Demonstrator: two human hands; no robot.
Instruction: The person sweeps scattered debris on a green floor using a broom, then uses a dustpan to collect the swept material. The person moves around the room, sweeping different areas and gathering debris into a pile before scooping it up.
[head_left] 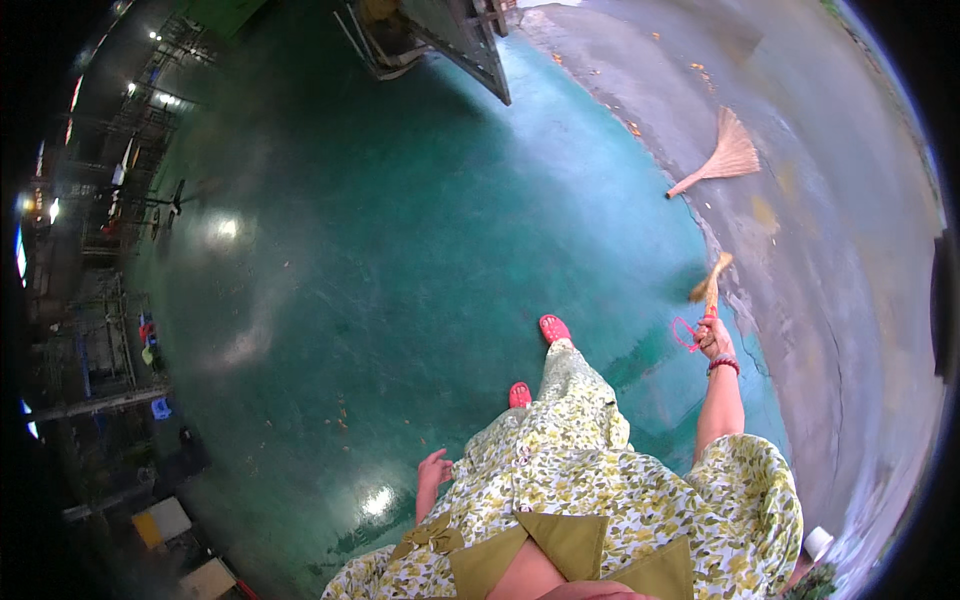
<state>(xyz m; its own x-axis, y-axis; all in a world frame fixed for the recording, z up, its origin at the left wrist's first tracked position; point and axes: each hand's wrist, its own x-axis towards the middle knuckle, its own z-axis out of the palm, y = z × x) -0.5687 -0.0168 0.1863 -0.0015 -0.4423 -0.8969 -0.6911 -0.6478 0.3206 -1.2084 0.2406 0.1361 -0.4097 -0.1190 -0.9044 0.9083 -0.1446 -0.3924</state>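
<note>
A glossy green floor (380, 230) meets grey concrete (830, 260) at right, lamps (167, 99) shining among dark frames (112, 402) at left.

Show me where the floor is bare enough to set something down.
Widest is the green floor between the metal frame, the red shoes and the clutter crowding the left edge. Grey ground right of the fan-shaped broom and right hand is open too.
</note>
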